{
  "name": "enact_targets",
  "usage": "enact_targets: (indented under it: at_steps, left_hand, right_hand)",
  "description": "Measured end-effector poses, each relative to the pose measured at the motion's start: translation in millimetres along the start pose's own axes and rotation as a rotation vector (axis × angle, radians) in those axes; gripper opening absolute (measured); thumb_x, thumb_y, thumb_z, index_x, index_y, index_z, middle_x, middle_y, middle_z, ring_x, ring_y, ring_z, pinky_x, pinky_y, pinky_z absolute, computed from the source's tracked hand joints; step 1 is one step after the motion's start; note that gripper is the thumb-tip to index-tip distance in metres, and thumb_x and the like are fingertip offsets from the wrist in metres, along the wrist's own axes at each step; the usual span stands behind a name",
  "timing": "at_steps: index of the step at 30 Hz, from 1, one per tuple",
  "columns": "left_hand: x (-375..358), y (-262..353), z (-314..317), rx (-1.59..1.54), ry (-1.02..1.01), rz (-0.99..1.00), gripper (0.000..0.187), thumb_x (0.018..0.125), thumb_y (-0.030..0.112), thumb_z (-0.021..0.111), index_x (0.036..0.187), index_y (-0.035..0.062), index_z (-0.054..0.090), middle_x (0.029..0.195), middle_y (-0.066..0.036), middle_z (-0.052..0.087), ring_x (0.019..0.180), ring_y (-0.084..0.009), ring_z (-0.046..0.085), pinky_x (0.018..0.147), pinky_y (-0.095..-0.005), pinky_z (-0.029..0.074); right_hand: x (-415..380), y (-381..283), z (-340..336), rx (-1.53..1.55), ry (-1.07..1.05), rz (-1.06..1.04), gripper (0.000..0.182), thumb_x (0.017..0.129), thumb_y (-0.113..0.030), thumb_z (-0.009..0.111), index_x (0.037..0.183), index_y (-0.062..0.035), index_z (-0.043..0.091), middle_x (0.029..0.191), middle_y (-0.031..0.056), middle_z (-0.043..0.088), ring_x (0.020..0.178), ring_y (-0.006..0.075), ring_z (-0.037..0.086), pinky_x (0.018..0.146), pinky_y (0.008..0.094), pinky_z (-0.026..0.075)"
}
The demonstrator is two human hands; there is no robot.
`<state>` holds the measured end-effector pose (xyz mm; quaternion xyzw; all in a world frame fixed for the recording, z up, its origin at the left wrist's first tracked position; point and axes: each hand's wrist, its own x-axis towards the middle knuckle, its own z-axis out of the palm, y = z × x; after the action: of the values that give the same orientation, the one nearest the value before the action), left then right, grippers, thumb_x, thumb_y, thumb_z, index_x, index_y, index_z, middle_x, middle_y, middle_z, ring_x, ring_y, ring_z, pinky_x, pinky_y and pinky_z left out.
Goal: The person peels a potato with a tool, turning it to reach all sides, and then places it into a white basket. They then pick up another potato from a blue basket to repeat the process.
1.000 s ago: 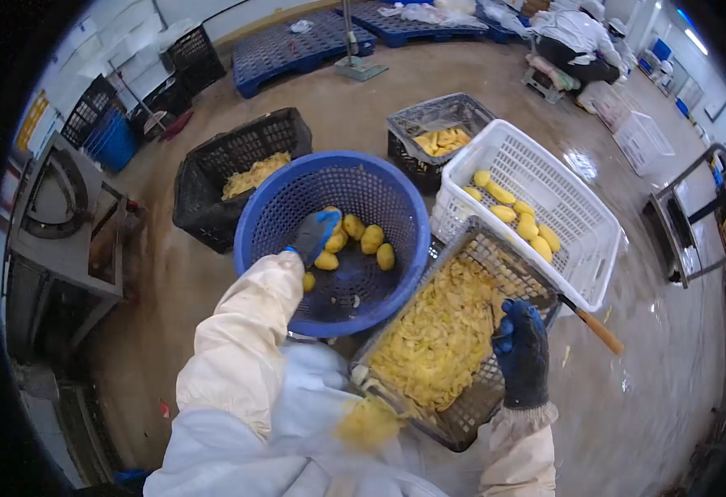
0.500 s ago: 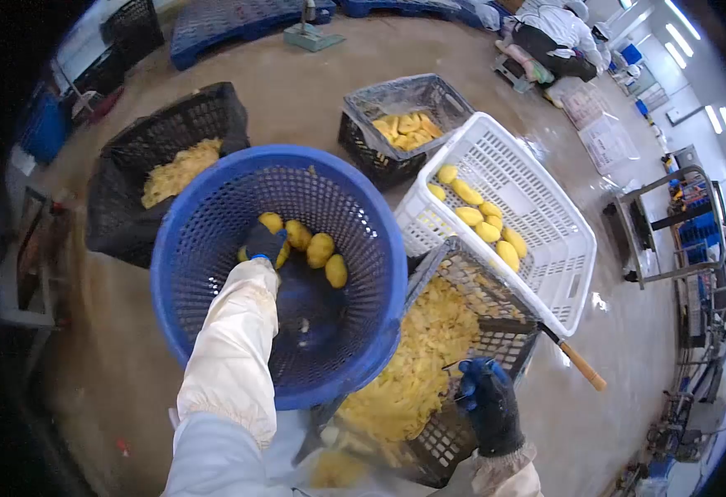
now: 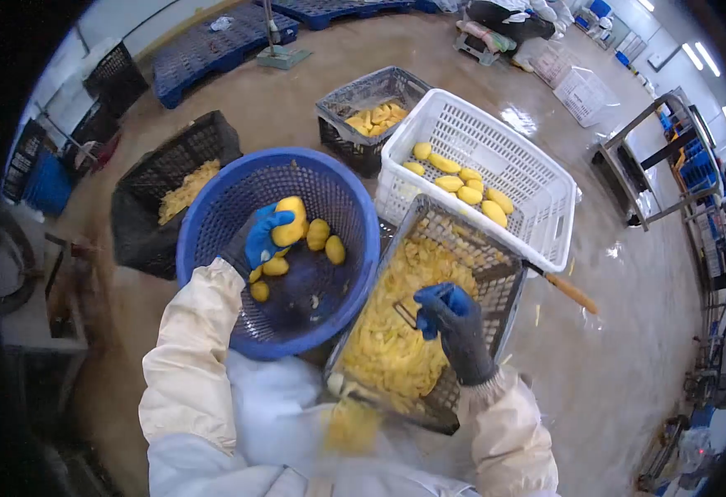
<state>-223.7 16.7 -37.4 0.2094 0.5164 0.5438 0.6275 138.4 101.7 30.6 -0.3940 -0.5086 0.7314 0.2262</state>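
Observation:
My left hand (image 3: pixel 265 236), in a blue-palmed glove, is closed around a yellow mango (image 3: pixel 291 222) inside the blue mesh basket (image 3: pixel 361 273). Several more mangoes (image 3: pixel 335 249) lie in the basket below and beside it. My right hand (image 3: pixel 454 319), gloved in blue and dark grey, is closed on a peeler (image 3: pixel 405 315), its thin metal head sticking out to the left. That hand is above the black crate (image 3: pixel 505 286), which holds a heap of yellow peelings (image 3: pixel 404 348). The fingers hide most of the peeler's handle.
A white crate (image 3: pixel 537 211) with several smooth yellow mangoes (image 3: pixel 469 189) stands behind the peelings crate. A wooden-handled tool (image 3: pixel 572 291) juts from their junction. Two more black crates hold cut pieces (image 3: pixel 377 118) and peelings (image 3: pixel 187 192). A metal cart (image 3: pixel 648 161) stands right. A person crouches at the back.
My left hand has lifted a mango up from the others in the basket. My right hand has moved up and left over the peelings, still holding the peeler. The view has shifted.

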Motion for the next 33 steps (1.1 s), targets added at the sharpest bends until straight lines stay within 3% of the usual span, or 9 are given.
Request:
enact_targets:
  at_steps: [5,10,13,16,20,22,26,29,33]
  left_hand:
    - [-70,22,115,-0.342,-0.009,-0.005,0.042,0.084,0.029,0.061,0.117,0.0049,0.051,0.105,-0.011,0.06,0.088,-0.023,0.061,0.075,-0.0381,0.053]
    - [-89,-31,195,-0.806,-0.503,0.167,0.041,0.09,0.033,0.052,0.12,0.0045,0.05,0.109,-0.013,0.06,0.098,-0.0254,0.06,0.087,-0.0379,0.051]
    - [-86,-52,220,-0.308,-0.139,0.221,0.044,0.091,0.039,0.051,0.118,0.0041,0.051,0.102,-0.011,0.061,0.091,-0.0218,0.061,0.077,-0.0354,0.052]
    - [-77,-68,220,-0.556,-0.44,-0.043,0.046,0.091,0.041,0.051,0.118,0.0037,0.051,0.104,-0.012,0.061,0.087,-0.0227,0.063,0.069,-0.0334,0.054]
    - [-91,-55,238,-0.343,-0.332,0.018,0.05,0.091,0.048,0.049,0.117,0.0061,0.052,0.1,-0.01,0.063,0.081,-0.0227,0.064,0.059,-0.0288,0.053]
    - [-74,-66,218,-0.337,-0.243,0.069,0.048,0.093,0.048,0.044,0.118,0.0071,0.053,0.099,-0.009,0.063,0.082,-0.0219,0.064,0.061,-0.0298,0.053]
    - [-59,-82,197,-0.555,-0.483,0.161,0.045,0.097,0.042,0.037,0.115,0.0052,0.054,0.097,-0.009,0.063,0.083,-0.0185,0.062,0.068,-0.0306,0.051]
    - [-72,-71,205,-0.382,-0.526,0.185,0.037,0.098,0.033,0.038,0.112,0.0028,0.054,0.1,-0.011,0.061,0.089,-0.0174,0.058,0.077,-0.0317,0.049]
    - [-90,-57,236,-0.516,-0.339,0.094,0.038,0.097,0.035,0.041,0.112,0.0033,0.056,0.1,-0.01,0.061,0.092,-0.0164,0.058,0.074,-0.0319,0.05]
  right_hand:
    - [-33,-17,17,0.056,-0.142,-0.241,0.015,0.087,-0.012,0.063,0.094,0.0012,0.06,0.07,0.0059,0.061,0.055,0.008,0.053,0.049,0.0196,0.041]
    - [-62,-11,32,-0.204,-0.225,-0.655,0.018,0.081,-0.008,0.069,0.095,0.0008,0.06,0.079,0.0057,0.065,0.065,0.0082,0.059,0.057,0.0215,0.048]
    - [-59,-7,32,-0.571,-0.163,-0.951,0.016,0.079,-0.009,0.072,0.089,-0.0011,0.062,0.075,0.0036,0.065,0.061,0.0065,0.057,0.055,0.0212,0.046]
    - [-34,-24,6,-0.021,0.036,-0.267,0.01,0.085,-0.017,0.063,0.084,-0.0065,0.063,0.065,0.0006,0.06,0.05,0.0075,0.052,0.044,0.0211,0.038]
    - [13,-17,-59,-0.443,0.427,-0.748,0.013,0.088,-0.018,0.058,0.087,-0.0053,0.062,0.066,-0.0021,0.053,0.054,0.0043,0.046,0.05,0.0198,0.036]
    - [-9,-37,-34,0.069,0.196,-0.429,0.016,0.087,-0.017,0.061,0.093,-0.0025,0.063,0.069,-0.0005,0.057,0.055,0.0055,0.049,0.05,0.0203,0.038]
    - [-48,-5,30,-0.536,-0.179,-0.762,0.017,0.084,-0.017,0.064,0.089,-0.0014,0.061,0.072,0.003,0.062,0.054,0.0064,0.052,0.047,0.0195,0.038]
    - [-46,-22,26,-0.132,-0.172,-0.285,0.012,0.083,-0.012,0.064,0.091,-0.0029,0.062,0.069,0.0023,0.061,0.053,0.0099,0.055,0.048,0.0202,0.042]
    - [-11,-8,-16,0.026,0.089,-0.245,0.012,0.087,-0.016,0.058,0.089,-0.0045,0.061,0.067,0.0019,0.059,0.052,0.0089,0.053,0.046,0.0203,0.04]
